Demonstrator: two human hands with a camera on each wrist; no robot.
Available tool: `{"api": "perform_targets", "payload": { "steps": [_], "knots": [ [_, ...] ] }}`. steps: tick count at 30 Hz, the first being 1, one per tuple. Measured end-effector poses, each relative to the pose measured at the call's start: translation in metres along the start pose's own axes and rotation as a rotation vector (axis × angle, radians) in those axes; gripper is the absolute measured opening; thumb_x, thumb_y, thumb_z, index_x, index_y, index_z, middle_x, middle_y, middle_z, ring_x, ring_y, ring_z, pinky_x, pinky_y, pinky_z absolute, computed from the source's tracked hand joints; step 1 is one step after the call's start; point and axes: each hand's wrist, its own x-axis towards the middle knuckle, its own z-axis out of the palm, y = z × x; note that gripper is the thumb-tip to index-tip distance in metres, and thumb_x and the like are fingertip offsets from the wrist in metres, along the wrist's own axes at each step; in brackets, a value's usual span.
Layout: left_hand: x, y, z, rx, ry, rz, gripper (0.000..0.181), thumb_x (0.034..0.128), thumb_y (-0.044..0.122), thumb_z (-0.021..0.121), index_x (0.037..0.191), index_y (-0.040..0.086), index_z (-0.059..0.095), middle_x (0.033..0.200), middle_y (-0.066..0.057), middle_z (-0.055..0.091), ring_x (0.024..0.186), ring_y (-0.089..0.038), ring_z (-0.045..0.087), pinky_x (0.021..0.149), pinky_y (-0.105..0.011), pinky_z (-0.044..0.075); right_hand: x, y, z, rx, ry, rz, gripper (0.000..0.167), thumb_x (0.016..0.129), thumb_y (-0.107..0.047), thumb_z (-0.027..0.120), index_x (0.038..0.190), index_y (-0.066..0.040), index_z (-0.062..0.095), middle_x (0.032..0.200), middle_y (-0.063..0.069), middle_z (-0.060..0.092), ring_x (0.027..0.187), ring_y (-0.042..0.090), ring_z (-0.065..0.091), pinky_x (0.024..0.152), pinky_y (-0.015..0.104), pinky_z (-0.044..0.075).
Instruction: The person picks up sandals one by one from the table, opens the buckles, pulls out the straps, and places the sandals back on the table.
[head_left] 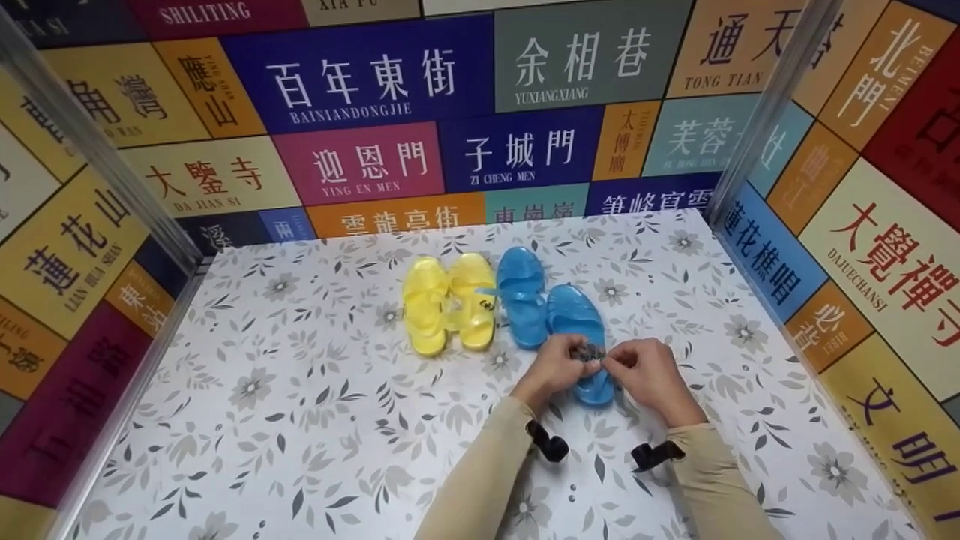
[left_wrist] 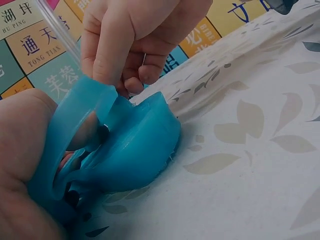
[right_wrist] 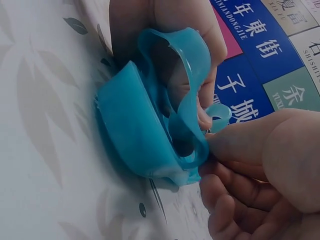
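A blue jelly sandal (head_left: 574, 306) lies on the patterned surface, its heel toward the person. My left hand (head_left: 553, 366) holds its strap (right_wrist: 192, 55), with fingers reaching in under the band. On the other side, my right hand (head_left: 651, 373) pinches at the strap's edge with thumb and index finger, clearest in the right wrist view. A small greyish piece (head_left: 592, 351) shows between both hands; its kind is unclear. The matching blue sandal (head_left: 520, 289) stands just to the left, untouched.
A pair of yellow sandals, the left one (head_left: 425, 304) and the right one (head_left: 474, 330), lies left of the blue pair. White floral cloth (head_left: 300, 420) covers the table. Panels with printed signs (head_left: 360, 82) wall in the back and both sides.
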Motion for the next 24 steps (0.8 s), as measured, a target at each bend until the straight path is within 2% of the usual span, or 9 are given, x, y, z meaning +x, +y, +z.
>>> {"api": "perform_targets", "payload": {
  "steps": [5,13,20,24],
  "knots": [
    [0.0,0.0005,-0.0005,0.013,0.006,0.005,0.01,0.0925,0.006,0.079,0.094,0.015,0.078,0.088,0.005,0.068,0.082,-0.01,0.06,0.074,-0.026,0.05,0.0017,-0.0012,0.0031,0.022,-0.002,0.007,0.007,0.091,-0.002,0.076,0.085,-0.003,0.08,0.075,0.004,0.073,0.064,0.01,0.058,0.062,0.025,0.047],
    [-0.0014,0.0012,-0.002,-0.011,0.006,-0.006,0.009,0.0929,0.006,0.079,0.093,0.015,0.076,0.088,0.005,0.067,0.082,-0.011,0.059,0.073,-0.027,0.049,0.0044,-0.0021,0.0048,0.085,-0.051,0.083,0.007,0.095,-0.001,0.073,0.091,0.002,0.079,0.08,0.007,0.073,0.069,0.011,0.058,0.064,0.024,0.046],
    [-0.0007,-0.0002,-0.0017,-0.036,-0.006,0.046,0.008,0.092,0.001,0.078,0.095,0.008,0.076,0.086,0.005,0.067,0.082,-0.008,0.06,0.075,-0.023,0.05,0.0041,-0.0046,0.0041,0.14,-0.084,0.149,0.01,0.098,-0.002,0.069,0.095,0.003,0.077,0.084,0.008,0.074,0.071,0.012,0.06,0.064,0.023,0.048],
    [-0.0002,0.0005,-0.0016,-0.041,0.0,0.039,0.008,0.0919,0.001,0.078,0.097,0.008,0.075,0.086,0.005,0.065,0.082,-0.009,0.059,0.074,-0.023,0.05,0.0051,-0.0044,0.0044,0.169,-0.083,0.177,0.013,0.099,-0.003,0.068,0.098,0.005,0.077,0.085,0.009,0.074,0.071,0.011,0.061,0.064,0.022,0.049]
  ]
}}
